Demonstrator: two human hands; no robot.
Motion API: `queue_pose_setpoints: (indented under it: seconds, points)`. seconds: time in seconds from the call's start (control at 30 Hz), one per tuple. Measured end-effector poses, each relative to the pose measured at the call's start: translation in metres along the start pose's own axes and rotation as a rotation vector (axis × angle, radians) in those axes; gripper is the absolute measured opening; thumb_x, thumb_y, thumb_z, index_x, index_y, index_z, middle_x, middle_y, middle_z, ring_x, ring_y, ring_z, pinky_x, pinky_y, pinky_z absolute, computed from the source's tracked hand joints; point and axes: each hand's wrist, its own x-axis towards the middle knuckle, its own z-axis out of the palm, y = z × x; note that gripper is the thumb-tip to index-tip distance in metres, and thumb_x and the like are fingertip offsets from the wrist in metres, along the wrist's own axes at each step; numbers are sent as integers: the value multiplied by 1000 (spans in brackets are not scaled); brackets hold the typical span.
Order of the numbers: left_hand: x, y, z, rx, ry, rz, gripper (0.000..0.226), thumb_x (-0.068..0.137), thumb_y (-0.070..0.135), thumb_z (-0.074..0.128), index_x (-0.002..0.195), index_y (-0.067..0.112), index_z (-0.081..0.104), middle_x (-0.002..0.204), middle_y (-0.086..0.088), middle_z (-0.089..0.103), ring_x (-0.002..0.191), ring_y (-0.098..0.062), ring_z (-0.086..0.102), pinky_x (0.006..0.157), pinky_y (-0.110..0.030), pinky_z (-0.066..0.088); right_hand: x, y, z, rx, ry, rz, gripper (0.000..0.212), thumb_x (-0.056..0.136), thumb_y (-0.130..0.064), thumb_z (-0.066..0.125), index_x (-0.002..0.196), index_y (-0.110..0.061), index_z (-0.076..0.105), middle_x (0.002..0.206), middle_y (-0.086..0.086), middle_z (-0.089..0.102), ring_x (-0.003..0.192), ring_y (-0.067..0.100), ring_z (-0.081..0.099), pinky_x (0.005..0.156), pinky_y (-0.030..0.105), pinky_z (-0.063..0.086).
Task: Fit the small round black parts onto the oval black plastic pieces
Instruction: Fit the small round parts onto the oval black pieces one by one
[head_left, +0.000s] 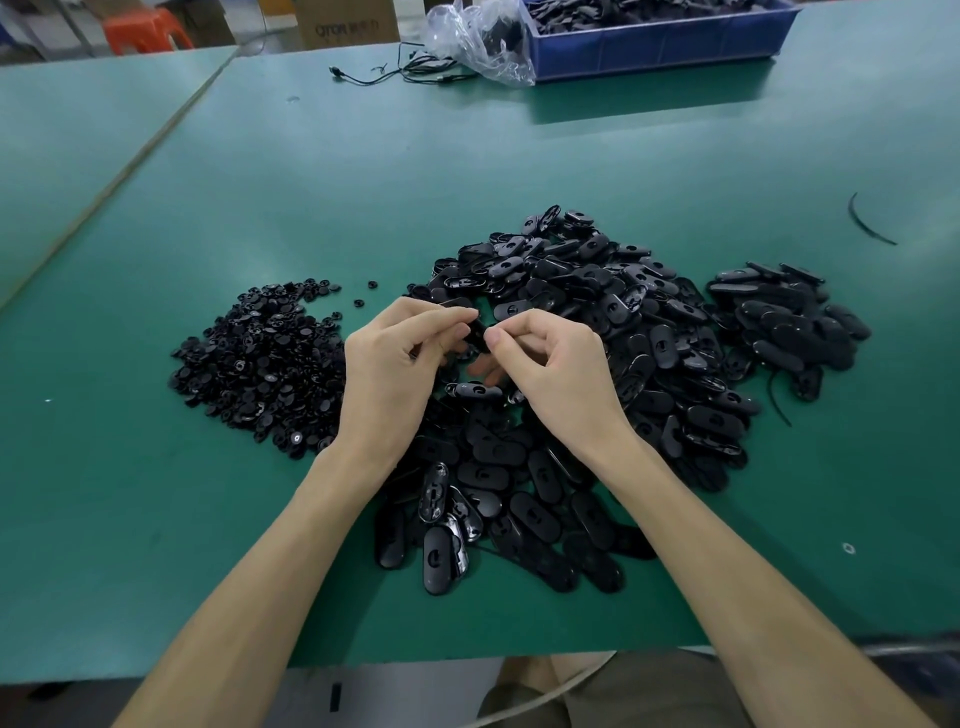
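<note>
Green-covered work table (311, 182): near edge runs under the forearms, a seam with a second table (78, 130) runs along the left, and bare green surface lies open to the left, the right front and across the middle toward the far side. Left hand (387, 358) and right hand (550, 364), one each, meet above the centre, fingers curled, thumb and fingertips of both pinched on one small black plastic piece (475, 330), mostly hidden. One heap of small round black parts (260, 364), left, too many to count; two loose round parts (372, 284) just beyond it. Oval black plastic pieces (571, 291), one large heap under and beyond the hands, one smaller heap (789, 317) to its right, uncountable. Far edge: one blue plastic bin (660, 47), one clear plastic bag (478, 41), black cable (405, 73). One curved black strip (867, 221), far right.
</note>
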Motion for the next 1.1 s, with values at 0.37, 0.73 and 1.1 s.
queue_pose_setpoints:
  seconds: [0.37,0.73,1.1]
  points:
    - [0,-1,1,55,10,33,18,96,12,73,111,18,80,102,9,72,91,-7,70,81,-12,50,0,-1,0,26,6,13,15,104,-20,66,99,-10,75,79,-6,80,77,4,77,79,16,57]
    - [-2,2,3,40,0,22,13,93,7,74,102,17,74,96,7,71,87,-8,69,80,-11,50,-3,-2,0,27,-3,10,16,103,-19,67,94,-8,73,75,-8,79,71,4,75,69,9,50]
    - [-4,1,5,138,-30,102,15,95,5,68,108,12,69,98,4,62,84,-10,66,77,-26,55,-1,-1,1,-3,-45,-3,13,101,-19,70,95,-7,73,74,-8,79,70,6,76,75,15,55]
